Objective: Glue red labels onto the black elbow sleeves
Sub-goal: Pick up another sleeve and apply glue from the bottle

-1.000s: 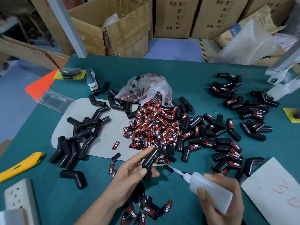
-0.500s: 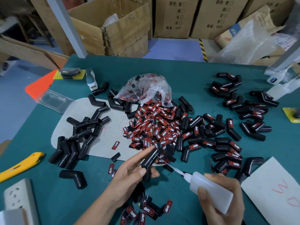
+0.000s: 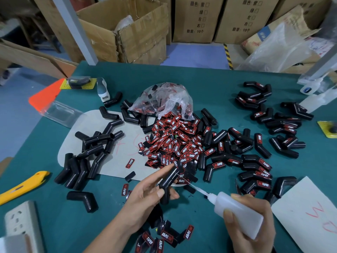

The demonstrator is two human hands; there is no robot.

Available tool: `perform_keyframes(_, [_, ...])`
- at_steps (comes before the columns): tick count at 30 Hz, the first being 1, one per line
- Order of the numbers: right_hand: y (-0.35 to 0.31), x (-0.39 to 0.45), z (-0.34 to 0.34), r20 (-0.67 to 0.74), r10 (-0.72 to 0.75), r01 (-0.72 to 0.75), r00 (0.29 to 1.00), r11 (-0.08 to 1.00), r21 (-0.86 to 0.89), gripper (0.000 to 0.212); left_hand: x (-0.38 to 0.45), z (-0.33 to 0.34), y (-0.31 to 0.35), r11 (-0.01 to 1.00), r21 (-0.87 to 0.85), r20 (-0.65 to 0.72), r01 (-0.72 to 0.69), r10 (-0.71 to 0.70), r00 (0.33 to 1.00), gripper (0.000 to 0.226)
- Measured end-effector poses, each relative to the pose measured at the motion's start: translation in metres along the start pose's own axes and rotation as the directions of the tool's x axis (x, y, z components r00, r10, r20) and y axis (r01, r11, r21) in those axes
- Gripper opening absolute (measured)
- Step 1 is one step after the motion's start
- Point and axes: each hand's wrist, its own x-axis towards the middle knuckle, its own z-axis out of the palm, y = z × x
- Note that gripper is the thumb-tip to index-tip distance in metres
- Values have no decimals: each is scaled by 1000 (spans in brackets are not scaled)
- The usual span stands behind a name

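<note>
Near the table's front edge, glue goes onto a bare sleeve.
Left hand (image 3: 145, 196) fingers pinch the black elbow sleeve (image 3: 168, 183) upright, face exposed; right hand (image 3: 249, 223) wraps the glue bottle (image 3: 237, 212), its needle tip reaching the sleeve, label pile (image 3: 175, 143) just behind for quick picking.

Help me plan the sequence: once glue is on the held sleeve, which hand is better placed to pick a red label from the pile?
Probably the left hand, though it grips the elbow sleeve: its forefinger already reaches the label pile. The right hand is wrapped round the glue bottle, nearer the person.
</note>
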Motion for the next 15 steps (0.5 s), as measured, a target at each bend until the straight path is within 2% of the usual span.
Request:
perform_keyframes(4, [-1, -1, 0, 42, -33, 35, 999, 998, -57, 26, 0, 0, -1, 1000, 6, 7, 0, 0, 1000, 68])
perform_keyframes(15, [-1, 0, -1, 32, -26, 28, 999, 999, -34, 27, 1, -1, -3, 1000, 14, 4, -7, 7, 1000, 70])
